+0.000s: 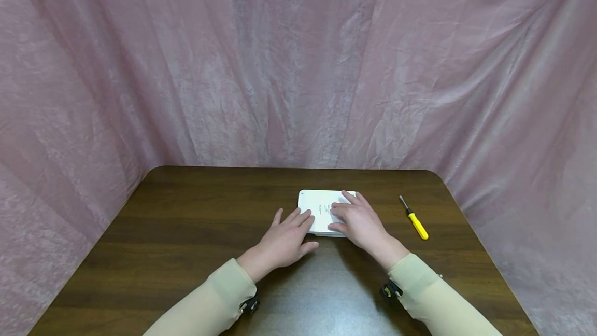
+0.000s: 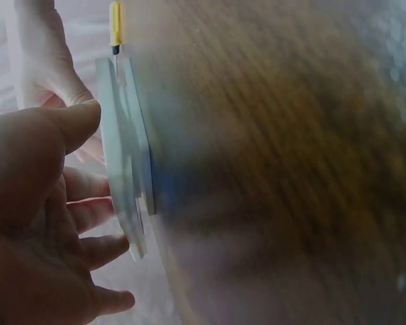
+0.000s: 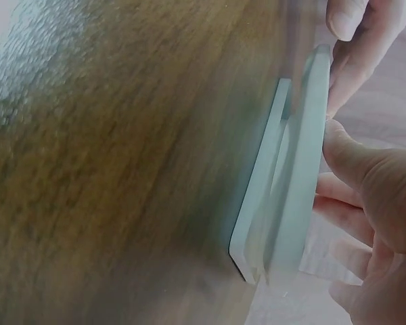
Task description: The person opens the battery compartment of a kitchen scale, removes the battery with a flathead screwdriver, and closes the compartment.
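A white, flat, rounded square device [image 1: 319,198] with small grey print on its top face lies on the brown table. From the side, in the right wrist view, the device [image 3: 301,169] shows a thicker upper slab over a thinner plate, with a narrow gap between them. My left hand [image 1: 285,240] reaches to its left edge, fingers spread and fingertips on the top face. Over the right half, my right hand [image 1: 361,222] rests its fingertips and thumb on the same face and hides part of the print. Neither hand curls round the device.
To the right of the device lies a screwdriver [image 1: 417,224] with a yellow handle and a black collar, its metal shaft pointing away. The wood-grain table [image 1: 210,206] has rounded far corners. Pink cloth [image 1: 298,66] hangs behind it and along both sides.
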`<state>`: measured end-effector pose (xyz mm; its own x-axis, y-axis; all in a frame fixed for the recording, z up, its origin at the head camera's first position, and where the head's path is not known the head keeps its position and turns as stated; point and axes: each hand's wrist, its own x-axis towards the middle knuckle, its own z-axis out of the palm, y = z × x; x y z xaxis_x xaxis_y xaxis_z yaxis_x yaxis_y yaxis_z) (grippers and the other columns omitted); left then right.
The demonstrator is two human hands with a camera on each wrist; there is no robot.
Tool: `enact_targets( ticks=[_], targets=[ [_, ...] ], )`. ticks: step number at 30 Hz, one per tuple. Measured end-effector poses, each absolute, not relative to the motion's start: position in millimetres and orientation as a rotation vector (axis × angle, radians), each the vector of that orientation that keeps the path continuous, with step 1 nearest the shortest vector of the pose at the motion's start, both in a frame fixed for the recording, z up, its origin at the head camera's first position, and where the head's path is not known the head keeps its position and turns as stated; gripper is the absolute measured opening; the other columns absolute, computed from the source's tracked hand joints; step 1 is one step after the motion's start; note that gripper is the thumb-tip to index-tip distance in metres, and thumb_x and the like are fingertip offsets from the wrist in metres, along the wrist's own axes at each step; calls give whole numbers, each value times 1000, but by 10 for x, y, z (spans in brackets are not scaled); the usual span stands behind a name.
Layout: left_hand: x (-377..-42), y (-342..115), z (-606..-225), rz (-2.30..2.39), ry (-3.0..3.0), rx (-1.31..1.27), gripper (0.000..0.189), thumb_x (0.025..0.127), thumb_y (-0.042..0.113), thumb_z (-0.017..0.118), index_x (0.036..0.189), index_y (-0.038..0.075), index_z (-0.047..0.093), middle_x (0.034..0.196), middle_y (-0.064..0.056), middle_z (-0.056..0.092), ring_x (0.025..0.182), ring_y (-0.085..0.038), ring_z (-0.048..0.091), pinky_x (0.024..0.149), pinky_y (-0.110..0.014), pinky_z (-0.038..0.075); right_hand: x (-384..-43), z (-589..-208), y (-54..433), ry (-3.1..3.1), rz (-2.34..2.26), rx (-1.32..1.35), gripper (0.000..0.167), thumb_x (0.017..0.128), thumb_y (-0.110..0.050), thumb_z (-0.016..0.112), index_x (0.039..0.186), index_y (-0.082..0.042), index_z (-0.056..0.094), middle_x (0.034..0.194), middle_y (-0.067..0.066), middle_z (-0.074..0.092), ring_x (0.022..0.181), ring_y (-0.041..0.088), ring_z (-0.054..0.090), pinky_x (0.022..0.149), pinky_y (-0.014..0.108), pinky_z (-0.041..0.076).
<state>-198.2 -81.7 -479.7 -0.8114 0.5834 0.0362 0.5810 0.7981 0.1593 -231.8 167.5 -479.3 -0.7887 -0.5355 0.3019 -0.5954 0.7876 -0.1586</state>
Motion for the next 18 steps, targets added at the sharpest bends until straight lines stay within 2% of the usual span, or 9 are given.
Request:
enact_targets(
  ticks=[2,5,8,12,15,18],
  targets=[
    [-1979,-815,-4796,252,2960,956,69,112,53,63,164,8,54,172,-11,46,161,-36,39,126,-72,25,-2317,-4799,1677,-2736,361,876,31,90,-28,93,112,-8,83,129,11,79,147,46,56,125,68,32],
    [-1981,-812,-4802,246,2962,952,70,111,54,63,164,9,54,172,-11,46,161,-35,39,126,-71,25,-2317,-4806,1678,-2727,360,882,27,90,-27,93,107,-9,82,129,12,80,146,46,56,125,68,32],
    [-1984,-810,-4809,242,2960,944,71,111,55,62,165,9,53,173,-10,45,161,-35,38,127,-71,25,-2315,-4812,1678,-2711,359,899,21,91,-26,93,95,-12,78,128,12,80,144,48,58,124,69,33],
    [-1978,-810,-4815,246,2961,943,71,112,55,62,165,9,53,173,-10,45,162,-36,37,127,-71,25,-2310,-4817,1676,-2686,344,915,26,91,-27,92,84,-16,70,127,11,80,143,47,59,124,69,33],
    [-1974,-810,-4815,252,2965,948,70,111,54,63,164,8,54,172,-11,46,161,-36,38,126,-71,26,-2302,-4822,1680,-2670,333,922,22,92,-28,91,88,-14,74,128,11,80,143,47,59,125,68,32],
    [-1975,-806,-4810,260,2962,946,70,112,54,62,164,8,54,172,-11,46,161,-37,38,126,-72,26,-2298,-4829,1687,-2657,332,922,21,93,-27,90,102,-10,83,128,11,80,143,47,59,125,68,33]
  ],
)
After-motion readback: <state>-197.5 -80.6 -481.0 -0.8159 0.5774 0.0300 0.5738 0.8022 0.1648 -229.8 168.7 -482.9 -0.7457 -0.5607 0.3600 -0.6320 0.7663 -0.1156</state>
